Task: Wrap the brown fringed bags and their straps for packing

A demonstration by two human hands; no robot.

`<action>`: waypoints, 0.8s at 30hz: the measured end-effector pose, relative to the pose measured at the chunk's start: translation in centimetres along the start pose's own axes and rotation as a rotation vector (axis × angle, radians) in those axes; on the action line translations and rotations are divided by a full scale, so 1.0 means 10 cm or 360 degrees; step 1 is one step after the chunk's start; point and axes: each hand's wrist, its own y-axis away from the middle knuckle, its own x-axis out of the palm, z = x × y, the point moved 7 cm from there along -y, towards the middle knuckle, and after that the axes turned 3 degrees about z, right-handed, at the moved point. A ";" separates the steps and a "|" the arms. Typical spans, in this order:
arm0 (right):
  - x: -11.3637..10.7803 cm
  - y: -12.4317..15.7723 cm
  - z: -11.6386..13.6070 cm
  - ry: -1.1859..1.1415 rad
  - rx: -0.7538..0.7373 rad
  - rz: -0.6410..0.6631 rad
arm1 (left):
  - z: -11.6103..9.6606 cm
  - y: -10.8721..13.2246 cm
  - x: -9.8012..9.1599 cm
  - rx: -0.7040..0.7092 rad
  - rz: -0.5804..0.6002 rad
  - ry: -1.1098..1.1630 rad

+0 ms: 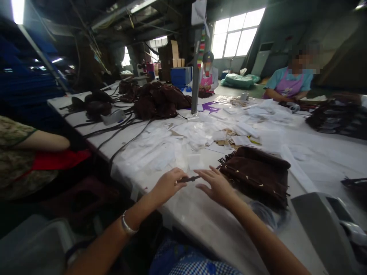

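My left hand (169, 185) is closed in a pinch on a thin dark strap (191, 178) with a small knot or keeper along it. The strap runs rightward to the fingertips of my right hand (217, 186), whose fingers are stretched out with the thumb apart. Whether those fingertips touch the strap is hard to tell. Just right of my right hand lies a dark brown drawstring bag (258, 173) with fringe at its left side and light metal eyelets. How the strap joins the bag is hidden.
Clear plastic and white papers (197, 131) cover the table's middle. Brown bags (160, 99) with trailing straps are heaped beyond, near a metal post (195, 76). A grey tape dispenser (321, 225) stands at right. Co-workers sit across the table; another person's arm (43, 140) is at left.
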 end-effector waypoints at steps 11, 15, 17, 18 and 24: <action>0.42 0.09 0.13 -0.0895 0.0084 0.0215 | 0.12 0.41 0.30 -0.0201 -0.0456 0.0415; 0.50 0.09 0.15 -0.0965 0.0108 0.0096 | 0.10 0.33 0.39 -0.0156 -0.0417 0.0438; 0.50 0.08 0.14 -0.0964 0.0127 0.0034 | 0.13 0.30 0.39 -0.0177 -0.0454 0.0474; 0.50 0.08 0.13 -0.0963 0.0129 0.0018 | 0.14 0.29 0.40 -0.0182 -0.0478 0.0496; 0.52 0.10 0.07 -0.1122 0.0250 -0.0003 | 0.40 0.19 0.51 -0.0451 -0.0350 0.1107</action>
